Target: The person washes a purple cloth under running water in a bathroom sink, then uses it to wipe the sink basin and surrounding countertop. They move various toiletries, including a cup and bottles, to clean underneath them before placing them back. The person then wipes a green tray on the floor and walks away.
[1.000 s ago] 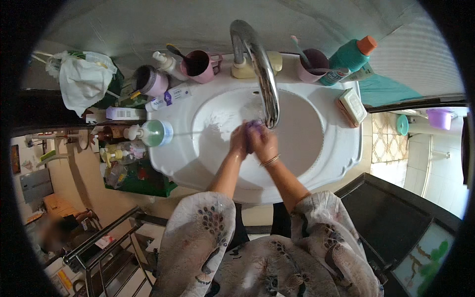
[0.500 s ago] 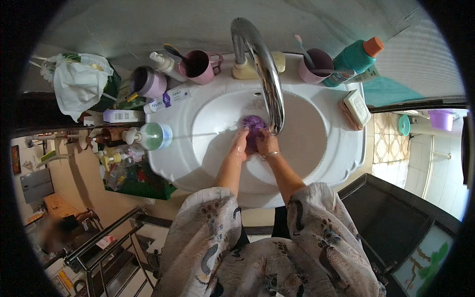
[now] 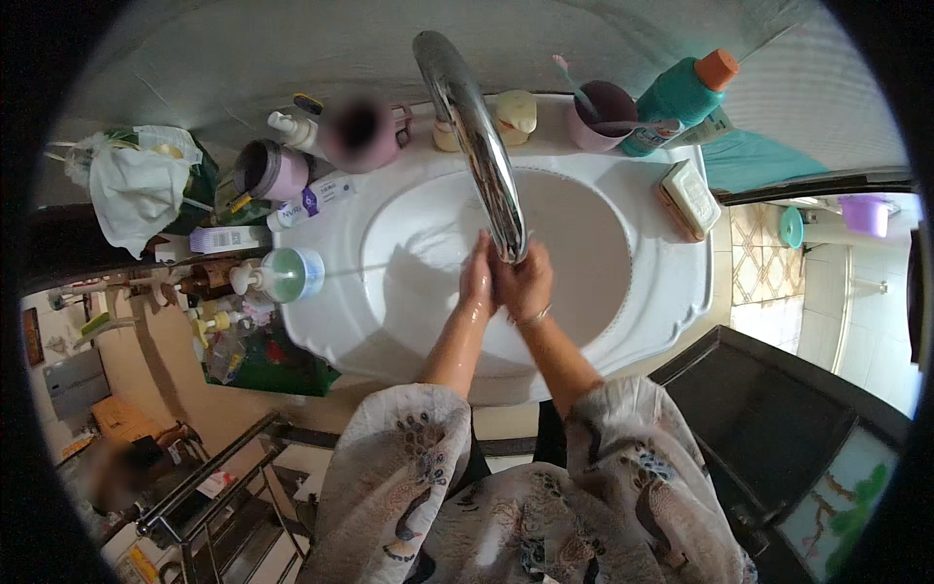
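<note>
Hands: left hand (image 3: 477, 277) and right hand (image 3: 526, 282) pressed together, cupped, grip contents untellable.
Position: mid-frame under faucet (image 3: 474, 131) spout, over sink (image 3: 671, 292), catching water.

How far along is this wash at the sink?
Done: both forearms look wet. In hand: the left hand and right hand are pressed together under the spout of the tap, over the basin. Whether water is running or anything is held cannot be told. Left: the hands are not yet dried.

Home bathroom: white washbasin (image 3: 671, 292), chrome tap (image 3: 477, 136), toothbrush cup (image 3: 603, 102), soap bar (image 3: 689, 198)
</note>
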The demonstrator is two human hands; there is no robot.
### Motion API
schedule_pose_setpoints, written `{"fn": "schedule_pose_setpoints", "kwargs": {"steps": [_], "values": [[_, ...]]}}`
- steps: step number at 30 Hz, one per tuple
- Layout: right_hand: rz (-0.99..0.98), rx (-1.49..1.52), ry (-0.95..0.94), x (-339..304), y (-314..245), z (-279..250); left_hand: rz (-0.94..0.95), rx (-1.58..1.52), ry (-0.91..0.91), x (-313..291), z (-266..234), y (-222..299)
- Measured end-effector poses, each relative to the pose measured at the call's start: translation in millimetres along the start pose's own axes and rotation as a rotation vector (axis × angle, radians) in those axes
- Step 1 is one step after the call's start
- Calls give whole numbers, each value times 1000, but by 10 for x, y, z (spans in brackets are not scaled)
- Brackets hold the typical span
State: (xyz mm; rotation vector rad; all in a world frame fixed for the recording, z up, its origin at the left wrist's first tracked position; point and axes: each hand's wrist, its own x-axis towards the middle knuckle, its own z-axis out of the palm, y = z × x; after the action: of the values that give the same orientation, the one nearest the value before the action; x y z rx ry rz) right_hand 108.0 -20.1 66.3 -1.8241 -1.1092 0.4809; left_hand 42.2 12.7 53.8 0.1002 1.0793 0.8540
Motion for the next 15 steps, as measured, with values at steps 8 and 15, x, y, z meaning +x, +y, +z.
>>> {"fn": "schedule_pose_setpoints", "kwargs": {"steps": [8, 15], "values": [[238, 127, -121, 219, 494, 180, 66, 152, -43, 102, -259, -157], [-93, -225, -430, -292, 181, 366, -92, -149, -112, 174, -635, -44]]}}
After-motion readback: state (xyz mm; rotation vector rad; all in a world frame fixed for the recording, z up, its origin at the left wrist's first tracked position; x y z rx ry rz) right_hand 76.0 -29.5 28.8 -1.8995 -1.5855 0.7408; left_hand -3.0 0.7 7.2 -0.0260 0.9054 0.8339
